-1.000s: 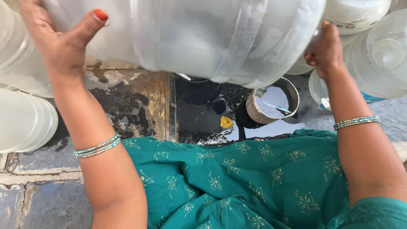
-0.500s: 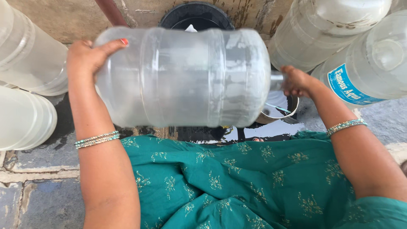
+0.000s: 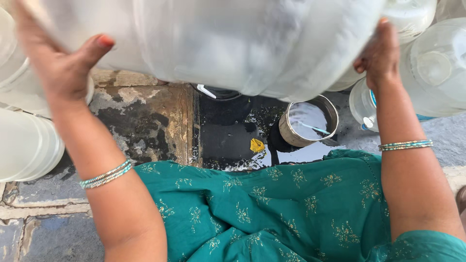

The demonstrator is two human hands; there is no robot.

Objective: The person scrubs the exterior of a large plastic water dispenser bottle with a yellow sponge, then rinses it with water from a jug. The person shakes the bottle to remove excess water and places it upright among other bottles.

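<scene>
A large translucent water jug (image 3: 218, 39) is held on its side across the top of the frame, filling most of the upper edge. It is gripped at its left end by the left hand (image 3: 58, 63), whose palm is pressed to the plastic with the thumb spread along the jug's side. Its right end is clasped by the right hand (image 3: 381, 53), with the fingers curled against it. Thin turquoise bangles (image 3: 104, 175) are worn on both wrists.

Below the jug, at the centre of the frame, a wet dark floor (image 3: 228, 140) is seen, with a small yellow scrap (image 3: 257, 145) lying on it. Just right of that, a round metal pot (image 3: 308, 121) holding water is set. Other clear water jugs (image 3: 432, 68) are stacked at the right and left edges. A teal patterned garment (image 3: 272, 208) covers the lower frame.
</scene>
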